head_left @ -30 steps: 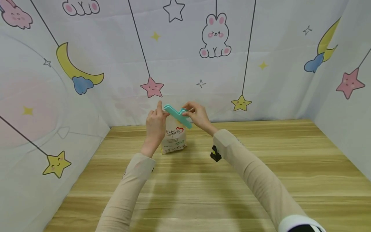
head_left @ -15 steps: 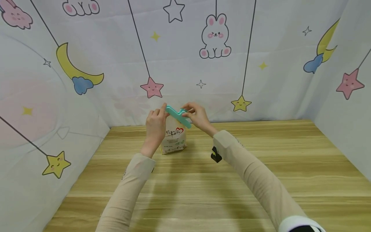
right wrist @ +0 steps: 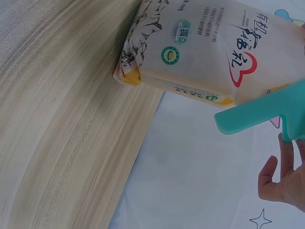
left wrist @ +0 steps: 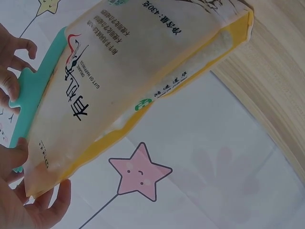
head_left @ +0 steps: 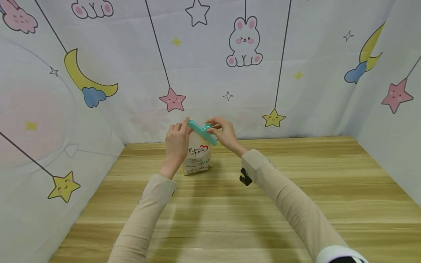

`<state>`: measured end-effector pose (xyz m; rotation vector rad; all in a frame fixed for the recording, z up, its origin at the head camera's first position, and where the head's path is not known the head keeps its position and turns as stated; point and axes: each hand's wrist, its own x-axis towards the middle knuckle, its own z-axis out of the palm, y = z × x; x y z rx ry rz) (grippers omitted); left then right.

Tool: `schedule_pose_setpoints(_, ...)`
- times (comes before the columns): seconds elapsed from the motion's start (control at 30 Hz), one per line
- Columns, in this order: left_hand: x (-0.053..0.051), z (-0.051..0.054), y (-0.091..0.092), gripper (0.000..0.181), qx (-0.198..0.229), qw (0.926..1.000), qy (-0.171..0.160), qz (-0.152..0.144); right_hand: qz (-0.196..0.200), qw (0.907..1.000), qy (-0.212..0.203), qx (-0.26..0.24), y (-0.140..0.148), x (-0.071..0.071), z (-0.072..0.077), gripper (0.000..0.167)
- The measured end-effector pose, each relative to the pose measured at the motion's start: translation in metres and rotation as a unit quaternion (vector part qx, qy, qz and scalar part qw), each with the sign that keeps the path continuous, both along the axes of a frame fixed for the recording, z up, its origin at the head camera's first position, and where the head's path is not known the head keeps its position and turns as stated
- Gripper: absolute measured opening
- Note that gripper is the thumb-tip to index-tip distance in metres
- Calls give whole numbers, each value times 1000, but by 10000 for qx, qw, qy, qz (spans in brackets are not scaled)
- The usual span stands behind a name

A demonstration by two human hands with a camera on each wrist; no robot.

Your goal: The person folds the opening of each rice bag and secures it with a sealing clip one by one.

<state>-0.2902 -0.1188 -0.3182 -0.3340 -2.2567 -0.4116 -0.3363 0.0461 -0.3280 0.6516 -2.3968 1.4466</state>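
Observation:
A food bag [head_left: 197, 155] with a yellow side edge stands on the table, printed with dark characters and a red heart. Slanting across its top is a turquoise bag clip [head_left: 202, 132]. My right hand [head_left: 225, 134] pinches the clip's handle between thumb and fingers. My left hand [head_left: 177, 140] grips the bag's top corner, its thumb close to the clip's upper end. In the left wrist view, the left hand's fingers [left wrist: 59, 202] curl under the bag's corner [left wrist: 35, 188]. The right wrist view shows the clip's free end [right wrist: 233, 119] lying near the bag's upper edge.
The wood-grain table [head_left: 210, 212] stretches toward me from a white cloth backdrop [head_left: 210, 76] with printed stars, moons and a rabbit. More cloth hangs at the left and right sides. A small black object [head_left: 245, 177] shows beside the right sleeve's cuff.
My left index finger, raised a second ago, has come down to the clip's upper end. The clip has tipped very slightly; the bag stays where it was.

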Motion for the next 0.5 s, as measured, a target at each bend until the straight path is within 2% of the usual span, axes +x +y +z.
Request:
schedule_pose_setpoints(0.2,-1,2,1,38,-43,10000,-17,-42,76,9999,-21,-77,1,0,-4,32)
schedule_pose_setpoints(0.5,-4,8,4,35,-450,9990,-33,-31,306,9992,-210,-152,3,0,-12,39)
